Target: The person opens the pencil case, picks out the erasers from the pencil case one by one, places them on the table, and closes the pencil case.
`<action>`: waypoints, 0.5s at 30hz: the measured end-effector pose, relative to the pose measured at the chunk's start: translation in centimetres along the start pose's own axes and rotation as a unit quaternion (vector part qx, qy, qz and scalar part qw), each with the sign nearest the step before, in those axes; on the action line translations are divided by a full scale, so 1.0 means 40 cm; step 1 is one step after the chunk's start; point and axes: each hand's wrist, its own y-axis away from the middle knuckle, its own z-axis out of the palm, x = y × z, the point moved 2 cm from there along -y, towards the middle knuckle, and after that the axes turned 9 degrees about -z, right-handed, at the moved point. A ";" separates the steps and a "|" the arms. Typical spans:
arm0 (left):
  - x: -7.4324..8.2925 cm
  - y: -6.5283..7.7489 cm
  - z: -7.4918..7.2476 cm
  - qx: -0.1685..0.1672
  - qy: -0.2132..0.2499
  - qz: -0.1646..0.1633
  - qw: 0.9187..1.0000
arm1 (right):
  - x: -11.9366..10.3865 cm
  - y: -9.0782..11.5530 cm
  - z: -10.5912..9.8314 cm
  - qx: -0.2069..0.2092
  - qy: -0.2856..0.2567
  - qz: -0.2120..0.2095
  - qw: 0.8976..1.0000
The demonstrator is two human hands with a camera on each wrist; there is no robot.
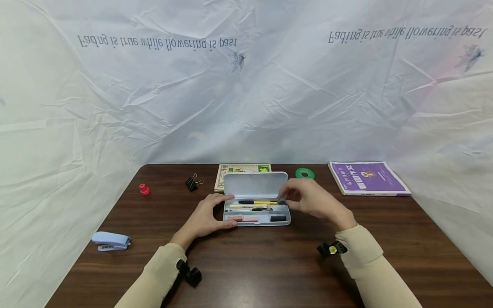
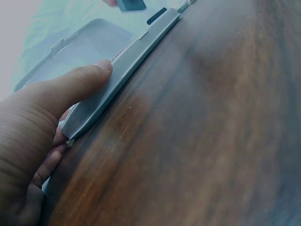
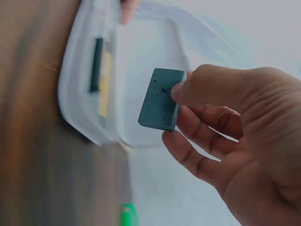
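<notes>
An open white pencil case (image 1: pixel 256 185) lies on the table with its lid tilted back. My left hand (image 1: pixel 204 216) grips its left end, thumb on the front wall and fingers round the far side. Between the thumb and fingers of my right hand (image 1: pixel 312 199) is a dark grey eraser (image 3: pixel 160 99), small and block-shaped with black specks, held over the case's right end. Inside lie a yellow-and-black pen (image 1: pixel 265 202), more pens behind a divider, pink blocks (image 1: pixel 250 219) at front left and a black block (image 1: pixel 278 218) at front right.
Behind the lid lies a green-and-cream book (image 1: pixel 242 168). A green tape roll (image 1: pixel 305 173) and a purple book (image 1: pixel 367 177) are at the back right. To the left are a black binder clip (image 1: pixel 192 184), a red stamp-like piece (image 1: pixel 144 189) and a light blue stapler (image 1: pixel 111 240).
</notes>
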 end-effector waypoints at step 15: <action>0.002 0.003 -0.004 -0.008 0.007 -0.009 1.000 | 0.141 0.076 -0.028 0.041 0.061 0.101 0.992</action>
